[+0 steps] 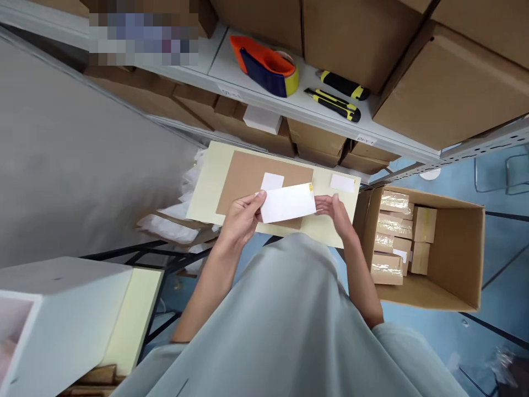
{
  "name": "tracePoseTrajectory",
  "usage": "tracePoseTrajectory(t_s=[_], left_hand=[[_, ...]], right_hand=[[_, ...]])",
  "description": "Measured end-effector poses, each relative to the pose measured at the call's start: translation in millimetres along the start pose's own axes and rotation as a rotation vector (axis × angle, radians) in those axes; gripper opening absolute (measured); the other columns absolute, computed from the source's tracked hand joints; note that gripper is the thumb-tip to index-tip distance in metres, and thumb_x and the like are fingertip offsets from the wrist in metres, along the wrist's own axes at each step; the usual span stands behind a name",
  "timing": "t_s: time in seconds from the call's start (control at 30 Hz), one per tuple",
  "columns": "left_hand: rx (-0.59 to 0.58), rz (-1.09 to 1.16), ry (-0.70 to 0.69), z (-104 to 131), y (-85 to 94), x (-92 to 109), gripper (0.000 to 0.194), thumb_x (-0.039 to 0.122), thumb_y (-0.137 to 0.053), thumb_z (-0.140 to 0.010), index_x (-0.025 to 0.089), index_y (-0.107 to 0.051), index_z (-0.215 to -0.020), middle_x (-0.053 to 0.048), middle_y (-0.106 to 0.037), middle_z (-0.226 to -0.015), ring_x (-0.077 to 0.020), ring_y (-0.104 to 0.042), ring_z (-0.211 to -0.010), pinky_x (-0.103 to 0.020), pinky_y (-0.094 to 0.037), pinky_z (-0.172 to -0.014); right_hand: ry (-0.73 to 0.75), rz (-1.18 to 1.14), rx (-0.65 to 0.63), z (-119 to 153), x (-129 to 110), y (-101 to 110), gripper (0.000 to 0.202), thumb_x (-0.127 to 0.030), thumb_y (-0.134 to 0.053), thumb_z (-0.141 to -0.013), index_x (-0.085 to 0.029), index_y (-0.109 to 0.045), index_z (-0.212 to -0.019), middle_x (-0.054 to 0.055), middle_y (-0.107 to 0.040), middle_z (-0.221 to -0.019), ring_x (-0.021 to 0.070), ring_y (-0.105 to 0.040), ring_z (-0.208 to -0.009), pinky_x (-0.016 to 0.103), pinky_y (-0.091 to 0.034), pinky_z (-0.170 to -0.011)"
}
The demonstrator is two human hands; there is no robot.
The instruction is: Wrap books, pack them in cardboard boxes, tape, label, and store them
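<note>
My left hand grips the left end of a flat white box, thumb on top. A small yellow mark shows at the box's upper right corner. At its right end is my right hand, fingers stretched out and thumb apart; whether the fingertips touch the box I cannot tell. Under the box lies a brown cardboard sheet on a pale yellow tabletop. A white slip rests on the cardboard, partly covered by the box. Another white label-like piece lies on the tabletop to the right.
A large open carton with several taped brown boxes stands at the right. Above the table, a shelf holds a tape dispenser, box cutters and cartons. White plastic packaging sits at the left.
</note>
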State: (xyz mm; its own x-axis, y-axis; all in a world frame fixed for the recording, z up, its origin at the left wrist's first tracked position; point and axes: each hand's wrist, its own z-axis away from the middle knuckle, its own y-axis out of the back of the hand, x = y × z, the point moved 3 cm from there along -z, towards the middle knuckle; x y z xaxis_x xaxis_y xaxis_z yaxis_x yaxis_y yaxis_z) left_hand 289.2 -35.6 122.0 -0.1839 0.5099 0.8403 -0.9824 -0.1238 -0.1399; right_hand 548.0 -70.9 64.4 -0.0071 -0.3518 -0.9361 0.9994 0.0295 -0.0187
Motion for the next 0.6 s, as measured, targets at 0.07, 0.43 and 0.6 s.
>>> tracePoseTrajectory(t_s=[0.07, 0.43, 0.6], left_hand=[[-0.042, -0.012, 0.016, 0, 2.8, 0, 0.069, 0.078, -0.099, -0.055, 0.015, -0.08, -0.076, -0.01, -0.08, -0.075, -0.0236, -0.076, -0.067, -0.028, -0.057, -0.051], [-0.259, -0.004, -0.044, 39, 77.0, 68, 0.051, 0.065, -0.096, -0.068, 0.018, -0.085, -0.085, -0.014, -0.084, -0.085, -0.0363, -0.085, -0.09, -0.047, -0.074, -0.079], [-0.341, -0.095, -0.078, 56, 115.5, 91, 0.03, 0.047, -0.099, -0.067, 0.023, -0.085, -0.079, -0.009, -0.084, -0.079, -0.0342, -0.085, -0.081, -0.046, -0.074, -0.079]], right_hand=[[0.021, -0.089, 0.034, 29, -22, -34, 0.07, -0.087, -0.066, -0.091, -0.018, -0.08, -0.096, 0.008, -0.082, -0.085, 0.0204, -0.077, -0.074, 0.033, -0.064, -0.075], [0.184, 0.049, 0.473, 69, -114, -115, 0.049, -0.064, -0.08, -0.092, -0.023, -0.071, -0.067, -0.001, -0.067, -0.056, 0.0157, -0.063, -0.052, 0.031, -0.054, -0.058], [0.233, 0.095, 0.513, 75, -132, -153, 0.049, -0.063, -0.079, -0.093, -0.024, -0.069, -0.064, -0.002, -0.066, -0.055, 0.0157, -0.062, -0.052, 0.031, -0.053, -0.058]])
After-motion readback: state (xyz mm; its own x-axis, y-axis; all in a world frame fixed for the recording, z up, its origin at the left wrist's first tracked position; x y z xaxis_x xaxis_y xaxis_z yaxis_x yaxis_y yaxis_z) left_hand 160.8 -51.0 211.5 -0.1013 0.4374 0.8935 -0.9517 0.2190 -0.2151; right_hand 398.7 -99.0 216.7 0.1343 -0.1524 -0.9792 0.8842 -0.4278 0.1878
